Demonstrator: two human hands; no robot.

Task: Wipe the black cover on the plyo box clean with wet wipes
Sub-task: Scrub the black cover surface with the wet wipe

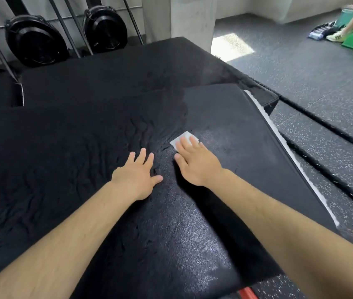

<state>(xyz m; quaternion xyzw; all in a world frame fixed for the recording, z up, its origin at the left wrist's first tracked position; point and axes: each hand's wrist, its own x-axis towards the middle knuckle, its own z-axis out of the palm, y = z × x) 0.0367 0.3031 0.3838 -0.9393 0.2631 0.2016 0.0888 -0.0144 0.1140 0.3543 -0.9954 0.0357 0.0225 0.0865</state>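
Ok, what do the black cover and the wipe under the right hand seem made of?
The black cover looks like vinyl or faux leather: grainy, dull sheen, wrinkled as if over padding. The wipe is a thin white sheet, probably nonwoven fabric, flat under the right hand.

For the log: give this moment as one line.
right hand presses wet wipe on black cover | left hand flat on cover

Left hand [135, 176] flat, fingers [142, 155] spread; right hand [197, 164] flat, both arms extended
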